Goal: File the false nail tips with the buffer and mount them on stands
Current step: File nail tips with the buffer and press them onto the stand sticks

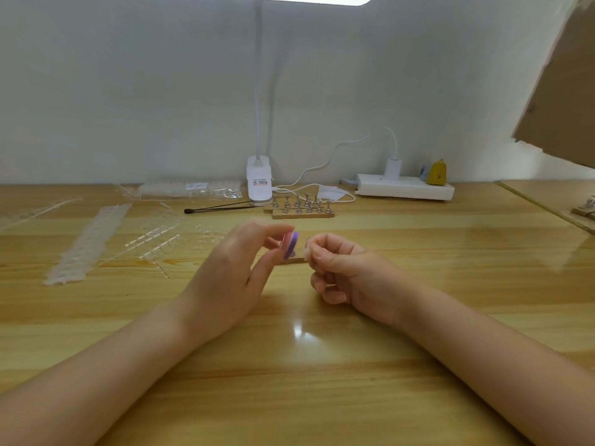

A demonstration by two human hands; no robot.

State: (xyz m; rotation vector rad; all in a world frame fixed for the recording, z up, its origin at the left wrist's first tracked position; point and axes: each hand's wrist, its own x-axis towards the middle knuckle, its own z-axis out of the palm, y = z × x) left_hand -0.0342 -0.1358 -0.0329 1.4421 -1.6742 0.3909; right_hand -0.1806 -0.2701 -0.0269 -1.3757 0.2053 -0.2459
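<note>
The person is working right at the middle of the wooden table (322, 397), and this looks like the filing stage. The left hand (231, 272) is pinching the buffer (288, 244), a small pink-and-purple block, between thumb and fingertips, its edge facing across to the other hand. The right hand (341, 268) is curling its fingers in tight, thumb and forefinger pinching something pale and tiny that reads as a nail tip (306, 251), though it is too small and blurred to be sure. Buffer and tip are sitting just beside each other, and whether they are touching cannot be told. Just behind the hands a small wooden base (294, 260) is peeking out, mostly hidden.

How far along? At the back, near the clip lamp (258, 181) and the power strip (405, 187), the stands (302, 206) are waiting in rows on their wooden bases, and whether any are carrying a tip is not clear from here. Over on the left, long strips of clear tips (87, 244) and loose pieces are lying well apart from the hands, apparently unfiled. So the judgement is early going: one tip in hand, and plenty of filing and mounting to come.
</note>
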